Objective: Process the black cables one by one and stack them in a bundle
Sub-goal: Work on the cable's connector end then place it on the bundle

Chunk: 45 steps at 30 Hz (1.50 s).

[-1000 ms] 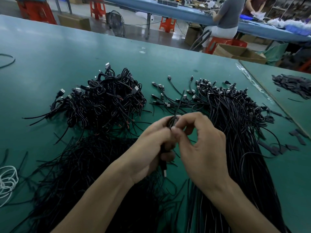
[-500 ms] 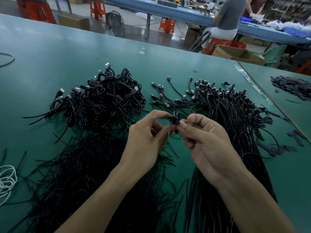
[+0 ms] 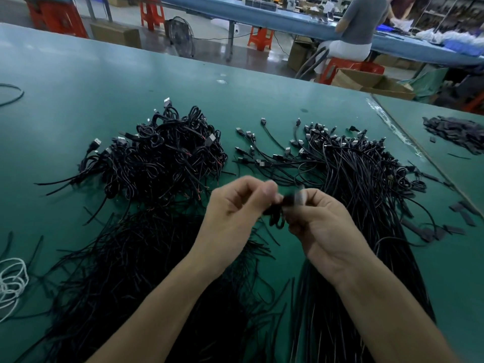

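Observation:
Both hands meet above the middle of the green table (image 3: 78, 82). My left hand (image 3: 233, 213) and my right hand (image 3: 322, 226) pinch a small coiled black cable (image 3: 276, 210) between their fingertips; the cable is blurred. Behind and to the left lies a bundle of coiled black cables (image 3: 162, 158) with USB plugs. On the right a long heap of straight black cables (image 3: 361, 184) runs toward me, plugs at its far end. A pile of thin black ties (image 3: 136, 263) spreads under my left forearm.
White cord (image 3: 10, 281) lies at the left edge. Small black strips (image 3: 458, 132) sit on the neighbouring table at right, and a few more (image 3: 445, 226) lie near the cable heap. A person sits at a far blue table (image 3: 358, 27). Cardboard boxes stand on the floor.
The hands have lifted from low over the table and turned. The cable, a long strand a second ago, is now gathered into a small coil between the fingertips.

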Each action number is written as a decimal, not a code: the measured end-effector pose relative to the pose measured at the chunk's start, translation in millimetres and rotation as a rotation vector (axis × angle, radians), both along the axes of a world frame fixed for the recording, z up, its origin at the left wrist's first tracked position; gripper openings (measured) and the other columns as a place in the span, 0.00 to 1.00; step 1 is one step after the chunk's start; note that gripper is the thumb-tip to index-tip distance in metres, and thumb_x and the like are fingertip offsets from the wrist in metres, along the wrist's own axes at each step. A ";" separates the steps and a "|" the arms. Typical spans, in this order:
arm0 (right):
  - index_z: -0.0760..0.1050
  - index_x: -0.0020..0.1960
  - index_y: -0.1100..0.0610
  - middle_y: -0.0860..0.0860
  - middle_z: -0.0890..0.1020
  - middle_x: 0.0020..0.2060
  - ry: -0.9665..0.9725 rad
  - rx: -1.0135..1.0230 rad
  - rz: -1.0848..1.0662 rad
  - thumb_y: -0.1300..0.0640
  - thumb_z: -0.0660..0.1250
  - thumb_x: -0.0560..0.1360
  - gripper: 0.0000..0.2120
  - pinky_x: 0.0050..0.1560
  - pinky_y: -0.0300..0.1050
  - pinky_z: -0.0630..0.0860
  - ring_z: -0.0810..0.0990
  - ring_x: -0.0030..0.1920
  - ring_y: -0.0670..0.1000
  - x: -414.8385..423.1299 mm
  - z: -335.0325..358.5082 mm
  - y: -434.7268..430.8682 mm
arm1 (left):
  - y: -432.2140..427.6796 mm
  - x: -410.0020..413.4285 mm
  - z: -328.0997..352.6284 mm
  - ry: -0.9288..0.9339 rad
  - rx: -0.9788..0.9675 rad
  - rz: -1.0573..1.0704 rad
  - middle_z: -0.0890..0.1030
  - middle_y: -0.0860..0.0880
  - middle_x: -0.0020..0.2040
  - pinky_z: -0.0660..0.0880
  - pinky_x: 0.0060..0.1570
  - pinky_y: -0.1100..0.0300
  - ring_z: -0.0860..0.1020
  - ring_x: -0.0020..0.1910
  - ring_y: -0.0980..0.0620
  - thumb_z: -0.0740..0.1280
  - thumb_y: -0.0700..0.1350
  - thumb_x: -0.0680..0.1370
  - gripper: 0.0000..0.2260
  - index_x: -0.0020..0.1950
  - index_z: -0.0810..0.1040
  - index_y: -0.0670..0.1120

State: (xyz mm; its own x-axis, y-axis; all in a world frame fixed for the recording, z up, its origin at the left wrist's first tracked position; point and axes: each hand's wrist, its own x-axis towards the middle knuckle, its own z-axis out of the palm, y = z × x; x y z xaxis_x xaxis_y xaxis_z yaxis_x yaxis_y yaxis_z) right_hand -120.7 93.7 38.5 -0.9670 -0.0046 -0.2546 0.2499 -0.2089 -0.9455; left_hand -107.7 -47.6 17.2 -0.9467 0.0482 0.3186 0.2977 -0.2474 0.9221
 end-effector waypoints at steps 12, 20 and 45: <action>0.75 0.40 0.52 0.49 0.83 0.37 0.554 0.443 0.000 0.69 0.73 0.72 0.13 0.46 0.45 0.81 0.82 0.40 0.51 4.2 -5.3 1.8 | 5.3 -4.2 -12.5 -0.198 -0.265 -0.021 0.84 0.51 0.40 0.76 0.43 0.49 0.80 0.41 0.50 0.53 0.54 0.80 0.21 0.46 0.85 0.50; 0.76 0.38 0.50 0.45 0.81 0.36 0.702 0.762 0.237 0.72 0.72 0.69 0.17 0.43 0.40 0.78 0.79 0.39 0.47 8.5 -4.4 5.1 | -5.5 -11.5 -11.4 -0.444 -0.152 -0.123 0.78 0.50 0.32 0.71 0.39 0.57 0.76 0.33 0.55 0.66 0.66 0.73 0.23 0.33 0.83 0.48; 0.76 0.34 0.50 0.47 0.82 0.35 0.470 0.157 0.105 0.70 0.73 0.69 0.16 0.44 0.34 0.78 0.81 0.39 0.43 -0.7 -3.5 8.1 | -12.9 -10.6 -15.3 0.113 -0.473 0.133 0.69 0.57 0.39 0.68 0.37 0.69 0.70 0.33 0.59 0.73 0.42 0.77 0.10 0.57 0.84 0.50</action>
